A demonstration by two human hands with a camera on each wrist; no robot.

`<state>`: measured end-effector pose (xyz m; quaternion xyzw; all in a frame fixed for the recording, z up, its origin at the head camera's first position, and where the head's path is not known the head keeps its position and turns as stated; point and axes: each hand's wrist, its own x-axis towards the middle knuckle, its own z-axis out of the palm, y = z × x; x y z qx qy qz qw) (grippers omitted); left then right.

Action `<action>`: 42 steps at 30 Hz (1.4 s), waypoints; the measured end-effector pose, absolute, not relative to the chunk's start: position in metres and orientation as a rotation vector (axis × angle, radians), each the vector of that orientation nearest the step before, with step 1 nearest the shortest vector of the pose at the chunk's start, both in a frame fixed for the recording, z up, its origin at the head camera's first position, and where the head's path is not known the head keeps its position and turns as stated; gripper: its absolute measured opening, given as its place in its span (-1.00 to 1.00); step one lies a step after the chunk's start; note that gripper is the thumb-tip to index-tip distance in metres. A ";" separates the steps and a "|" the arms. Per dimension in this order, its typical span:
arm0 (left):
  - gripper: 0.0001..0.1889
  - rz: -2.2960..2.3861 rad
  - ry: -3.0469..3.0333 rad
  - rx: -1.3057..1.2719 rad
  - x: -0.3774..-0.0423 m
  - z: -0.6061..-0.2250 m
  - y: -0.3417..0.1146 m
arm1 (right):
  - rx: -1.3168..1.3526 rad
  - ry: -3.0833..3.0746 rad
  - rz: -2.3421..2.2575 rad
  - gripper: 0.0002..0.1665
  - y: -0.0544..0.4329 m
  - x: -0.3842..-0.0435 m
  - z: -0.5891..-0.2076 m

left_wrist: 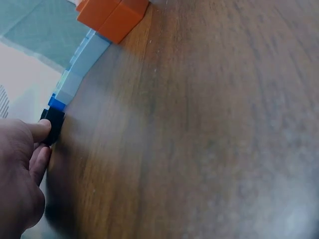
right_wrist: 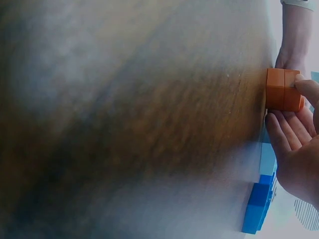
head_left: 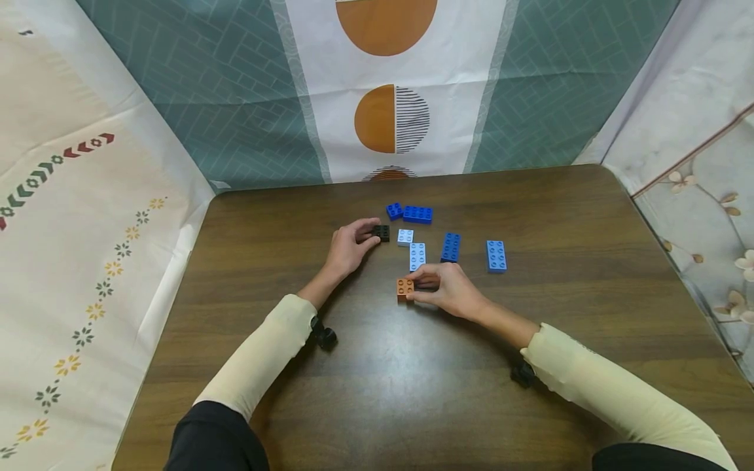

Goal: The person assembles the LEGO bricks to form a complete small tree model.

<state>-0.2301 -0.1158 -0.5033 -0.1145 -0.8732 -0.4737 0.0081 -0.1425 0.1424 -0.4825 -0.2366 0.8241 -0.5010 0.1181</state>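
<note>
Thumb and fingers of my left hand (head_left: pixel 349 248) pinch a small black toy brick (head_left: pixel 384 233) on the table, left of the light-blue bricks. Nearer to me, my right hand (head_left: pixel 449 289) grips an orange brick (head_left: pixel 404 288) from its right side. In the right wrist view a seam runs across the orange block (right_wrist: pixel 283 89), like two bricks stacked. Just beyond the right hand lies a longer light-blue brick (head_left: pixel 417 256), with a small light-blue brick (head_left: pixel 405 237) touching its far end.
Behind these lie a small dark-blue brick (head_left: pixel 394 210) and a longer dark-blue brick (head_left: pixel 417 214). Another dark-blue brick (head_left: pixel 451 246) and a mid-blue brick (head_left: pixel 496 256) lie to the right. Patterned cloths hang around the wooden table (head_left: pixel 365 405).
</note>
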 end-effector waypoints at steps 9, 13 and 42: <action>-0.60 -1.473 -2.716 -0.447 -0.219 -0.495 -0.127 | -0.688 2.422 -1.428 -0.65 0.143 -0.142 -0.481; -0.60 -1.474 -2.729 -0.504 -0.210 -0.489 -0.130 | -0.690 2.420 -1.427 -0.66 0.142 -0.143 -0.481; -0.61 -1.614 -2.668 -0.977 -0.144 -0.474 -0.108 | -0.746 2.455 -1.393 -0.57 0.142 -0.145 -0.481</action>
